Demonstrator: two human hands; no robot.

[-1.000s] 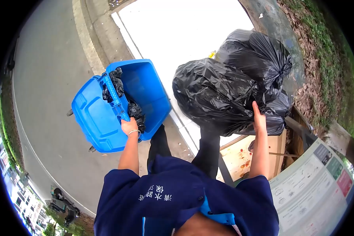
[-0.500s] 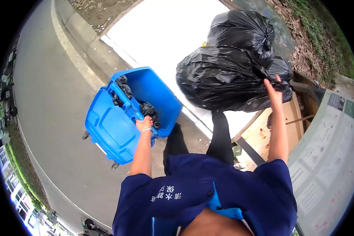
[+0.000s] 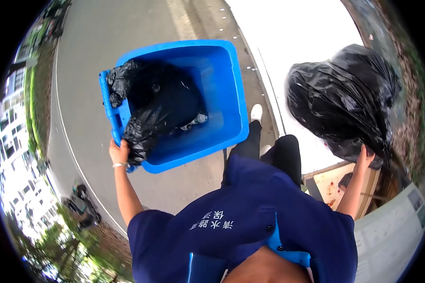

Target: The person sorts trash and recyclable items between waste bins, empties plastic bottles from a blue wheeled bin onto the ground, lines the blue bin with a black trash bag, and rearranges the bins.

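Note:
My left hand (image 3: 119,153) is closed on the handle bar at the left edge of a blue bin (image 3: 224,94). The bin's mouth faces up, showing black bags (image 3: 167,101) and a few small pale items inside. My right hand (image 3: 365,155) touches the lower edge of a large, full black garbage bag (image 3: 333,96) on the white surface (image 3: 288,42); its fingers are partly apart, and whether they grip the plastic is hard to tell. Another black bag (image 3: 368,66) lies against the far side of it.
A wooden box with a stained panel (image 3: 333,184) stands below the bags. At the lower right is a printed board (image 3: 392,240). Grey road (image 3: 85,94) runs along the left, with a parked scooter (image 3: 82,207). My feet are beside the bin.
The bin has tipped more upright, so its inside shows and its lid no longer does. The view has shifted, and the bags now appear farther right, with my right hand at their lower edge.

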